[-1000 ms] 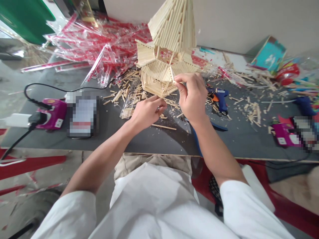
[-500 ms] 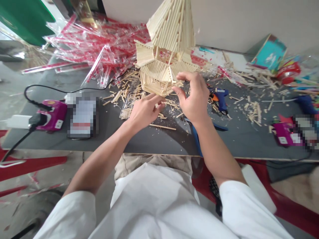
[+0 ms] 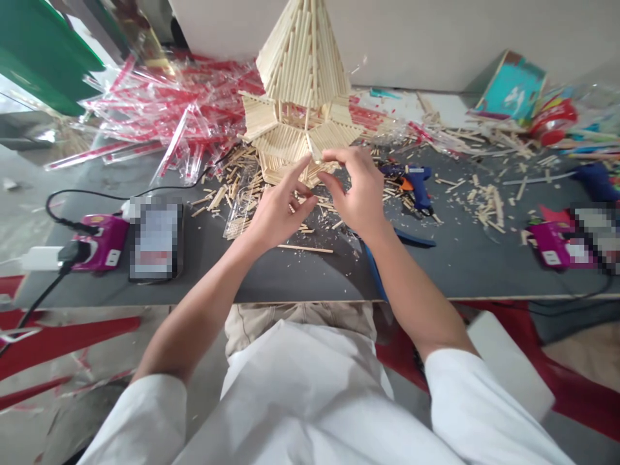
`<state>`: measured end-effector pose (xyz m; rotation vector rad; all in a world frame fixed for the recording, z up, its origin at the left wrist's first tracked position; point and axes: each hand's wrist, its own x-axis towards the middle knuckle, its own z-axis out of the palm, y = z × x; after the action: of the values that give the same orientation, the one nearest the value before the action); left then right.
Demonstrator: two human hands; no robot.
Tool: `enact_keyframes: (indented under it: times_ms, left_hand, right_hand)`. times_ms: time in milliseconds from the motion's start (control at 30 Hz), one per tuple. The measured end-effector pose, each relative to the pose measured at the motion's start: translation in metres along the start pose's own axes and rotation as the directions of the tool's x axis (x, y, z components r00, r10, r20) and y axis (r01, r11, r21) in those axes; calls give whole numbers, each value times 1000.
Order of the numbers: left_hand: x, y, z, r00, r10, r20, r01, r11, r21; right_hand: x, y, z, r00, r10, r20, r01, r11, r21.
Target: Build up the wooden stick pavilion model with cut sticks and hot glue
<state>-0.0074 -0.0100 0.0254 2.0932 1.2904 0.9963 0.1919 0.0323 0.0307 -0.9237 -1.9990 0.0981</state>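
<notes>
A model house [image 3: 310, 71] built of bamboo sticks stands at the back middle, with a tall pointed roof above a wider tier of sloping panels. My left hand [image 3: 283, 210] is just in front of it; its index finger stretches up to the front corner of the lower roof, while its thumb is apart. At the right of that corner is my right hand [image 3: 357, 190], fingers bent, with a gap between thumb and index finger. I see nothing held in either hand. The fingers partly hide the model's base. A loose stick [image 3: 306, 248] lies nearer me.
Red-and-clear plastic wrappers [image 3: 194, 110] are heaped at the back left. A blue glue gun [image 3: 419, 184] lies right of my hands, near a blue-handled tool [image 3: 414, 239]. Stick offcuts [image 3: 489, 206] litter the table [image 3: 475, 265]. A phone [image 3: 155, 240] and purple power adapter [image 3: 104, 242] sit left.
My left hand has risen, its index finger now reaching the lower roof's corner. My right hand stays by that corner with thumb and index apart. The whole view has shifted slightly.
</notes>
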Motion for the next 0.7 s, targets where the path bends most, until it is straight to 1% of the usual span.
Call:
enact_keyframes:
  times_ms: [100, 233, 400, 500, 600, 700]
  left_hand:
    - [1, 2, 1, 1000, -7, 4, 7, 999, 39]
    - [-1, 3, 2, 1000, 14, -3, -14, 993, 114]
    - [-3, 5, -1, 997, 73, -27, -64, 963, 262]
    - [-5, 7, -3, 992, 112, -58, -85, 932, 352]
    - [-9, 8, -6, 988, 129, -80, -86, 911, 402]
    - [-13, 9, -7, 989, 134, -59, -95, 895, 435]
  right_hand:
    - [0, -2, 1, 1000, -4, -8, 5, 1000, 22]
    - [1, -3, 1, 997, -66, -48, 67, 998, 12]
    - [1, -3, 2, 999, -45, -27, 45, 999, -3]
    - [1, -1, 3, 996, -76, -50, 77, 997, 10]
    - [0, 2, 4, 994, -91, -57, 92, 996, 8]
    - [0, 2, 4, 997, -65, -40, 65, 998, 7]
